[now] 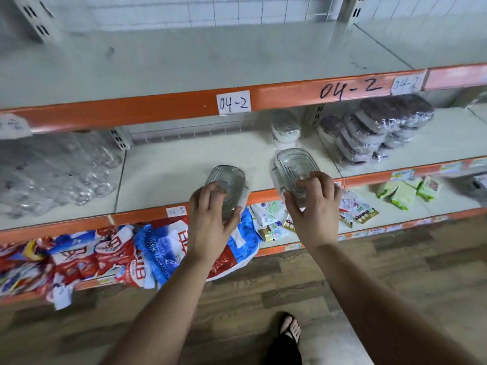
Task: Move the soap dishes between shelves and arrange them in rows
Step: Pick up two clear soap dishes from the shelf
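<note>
Forearms reach forward side by side, palms down. Left hand (pixel 210 209) grips left dish (pixel 226 184) from above, fingers curled over its near end. Dish is tilted at front edge of middle shelf (pixel 171 169). Right hand (pixel 315 206) grips right dish (pixel 291 167) the same way, thumb on near-left rim. Cannot tell if either dish rests on shelf. Third dish (pixel 286 127) sits further back on same shelf. Wrapped brown-topped stack (pixel 376 130) lies just right of it.

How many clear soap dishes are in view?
3. The left dish sits in the left hand, the right dish in the right hand, the back dish wrapped deep on the middle shelf; more may be stacked beneath it.
</note>
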A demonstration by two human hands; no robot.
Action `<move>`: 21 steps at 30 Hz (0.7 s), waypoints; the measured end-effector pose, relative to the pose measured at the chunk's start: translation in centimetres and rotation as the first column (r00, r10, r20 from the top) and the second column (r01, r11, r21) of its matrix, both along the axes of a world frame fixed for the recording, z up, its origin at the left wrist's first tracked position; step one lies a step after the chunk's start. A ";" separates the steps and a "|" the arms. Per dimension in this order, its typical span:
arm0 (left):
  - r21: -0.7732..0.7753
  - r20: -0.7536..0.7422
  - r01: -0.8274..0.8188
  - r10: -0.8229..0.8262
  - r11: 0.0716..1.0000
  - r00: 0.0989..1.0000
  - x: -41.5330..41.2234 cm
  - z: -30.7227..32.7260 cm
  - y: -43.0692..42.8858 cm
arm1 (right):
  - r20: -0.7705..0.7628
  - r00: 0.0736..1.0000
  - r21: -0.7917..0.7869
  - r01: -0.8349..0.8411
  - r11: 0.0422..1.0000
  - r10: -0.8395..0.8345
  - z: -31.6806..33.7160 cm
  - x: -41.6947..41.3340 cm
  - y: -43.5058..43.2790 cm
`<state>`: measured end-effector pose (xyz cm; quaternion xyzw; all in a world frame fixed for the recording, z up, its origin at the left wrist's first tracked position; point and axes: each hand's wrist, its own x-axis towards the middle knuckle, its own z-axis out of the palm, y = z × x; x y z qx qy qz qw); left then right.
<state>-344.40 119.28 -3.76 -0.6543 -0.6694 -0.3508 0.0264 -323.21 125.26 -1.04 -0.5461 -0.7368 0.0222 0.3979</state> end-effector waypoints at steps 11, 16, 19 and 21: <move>0.119 -0.003 0.077 -0.077 0.990 0.997 -8.1 10.6 -11.0 | -0.067 0.995 0.170 -0.064 0.983 0.076 10.0 -5.9 -9.3; 0.197 -0.043 0.040 -0.032 0.980 0.999 -12.4 15.3 -11.3 | -0.113 0.984 0.217 -0.110 0.970 0.137 14.0 -10.3 -8.8; 0.269 -0.047 -0.006 0.019 0.963 0.999 -15.4 17.5 -10.9 | -0.102 0.981 0.216 -0.139 0.966 0.164 15.9 -13.0 -7.4; 0.283 -0.068 -0.021 0.042 0.959 0.997 -17.4 18.6 -10.6 | -0.087 0.977 0.189 -0.174 0.966 0.193 16.8 -14.8 -6.2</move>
